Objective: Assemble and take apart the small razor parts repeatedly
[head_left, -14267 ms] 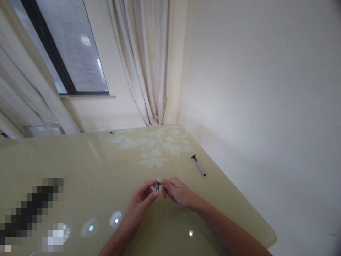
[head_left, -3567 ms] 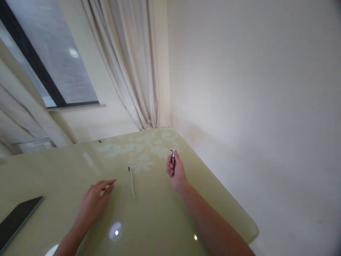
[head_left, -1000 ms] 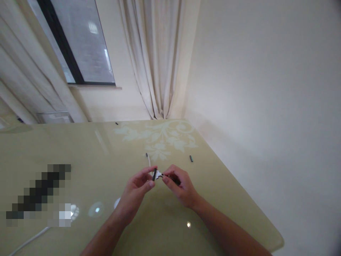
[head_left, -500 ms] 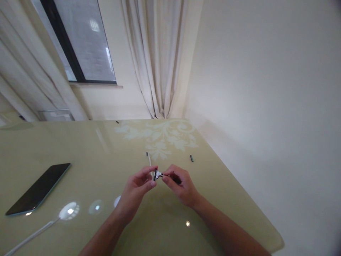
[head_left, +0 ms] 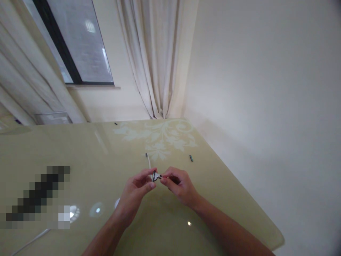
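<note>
Both hands meet above the middle of the glossy yellow-green table [head_left: 80,149]. My right hand [head_left: 179,187] grips a razor handle, mostly hidden in the fist, with its pale neck poking out to the left. My left hand [head_left: 135,193] pinches the small dark razor head [head_left: 155,176] at that neck, thumb and forefinger closed on it. A second, white razor handle [head_left: 148,162] lies on the table just beyond my hands. A small dark blade cartridge [head_left: 191,158] lies to the right of it.
A blurred-out dark flat object [head_left: 37,197] lies at the left, with a white cable [head_left: 29,241] near the front left edge. The table's right edge runs along a white wall; a curtain [head_left: 157,57] and window stand behind. A tiny dark piece [head_left: 115,123] lies at the far edge.
Over the last second the hands have stayed together on the razor, shifting only slightly. Several seconds earlier they were apart, the right one holding the razor farther back.
</note>
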Motion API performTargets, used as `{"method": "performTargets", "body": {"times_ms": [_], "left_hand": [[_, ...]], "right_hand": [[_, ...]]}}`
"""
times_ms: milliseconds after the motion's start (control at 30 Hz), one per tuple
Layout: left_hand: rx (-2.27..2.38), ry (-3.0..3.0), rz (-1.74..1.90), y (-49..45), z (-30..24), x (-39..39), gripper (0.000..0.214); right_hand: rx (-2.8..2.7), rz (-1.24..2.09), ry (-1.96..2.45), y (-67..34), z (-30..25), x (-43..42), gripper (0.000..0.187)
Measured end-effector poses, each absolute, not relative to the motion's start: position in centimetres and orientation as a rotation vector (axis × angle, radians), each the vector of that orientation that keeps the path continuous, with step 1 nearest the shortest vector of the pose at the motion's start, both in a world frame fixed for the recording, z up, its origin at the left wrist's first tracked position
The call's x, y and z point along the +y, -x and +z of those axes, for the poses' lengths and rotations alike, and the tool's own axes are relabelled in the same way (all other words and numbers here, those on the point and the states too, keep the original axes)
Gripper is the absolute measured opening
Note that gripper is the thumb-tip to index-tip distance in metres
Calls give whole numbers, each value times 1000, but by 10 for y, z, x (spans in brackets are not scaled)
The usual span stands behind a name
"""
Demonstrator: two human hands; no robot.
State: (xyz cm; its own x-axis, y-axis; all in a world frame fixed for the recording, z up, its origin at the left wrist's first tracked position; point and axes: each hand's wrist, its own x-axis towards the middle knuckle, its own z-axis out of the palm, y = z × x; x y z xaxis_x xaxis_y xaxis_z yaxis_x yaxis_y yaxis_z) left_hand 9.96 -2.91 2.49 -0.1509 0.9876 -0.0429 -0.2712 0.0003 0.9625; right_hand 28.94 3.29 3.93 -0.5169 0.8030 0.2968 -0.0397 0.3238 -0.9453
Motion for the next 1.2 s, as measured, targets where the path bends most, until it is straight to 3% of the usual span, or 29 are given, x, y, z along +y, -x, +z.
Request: {"method": "performTargets", "body": {"times_ms": [500,600,700,867,1200], "left_hand": [[1386,-1184,1378,-94,27,-25,56],[1785,-1466,1222,-87,22,-17,49],[2149,-1796,899,-85,16,-9,43],[2320,-1970,461,-90,16,-5,33],[2279,-1898,467,-83,17,-15,33]], "right_hand": [[-1754,1211,770,-292,42,49,32],[-1604,1094,905,-309,42,78,32],[-1604,729,1071,-339,38,115,25],[-1594,461,1366,-381,17,152,20],[-1539,373,1475,-376,-3,156,39]]}}
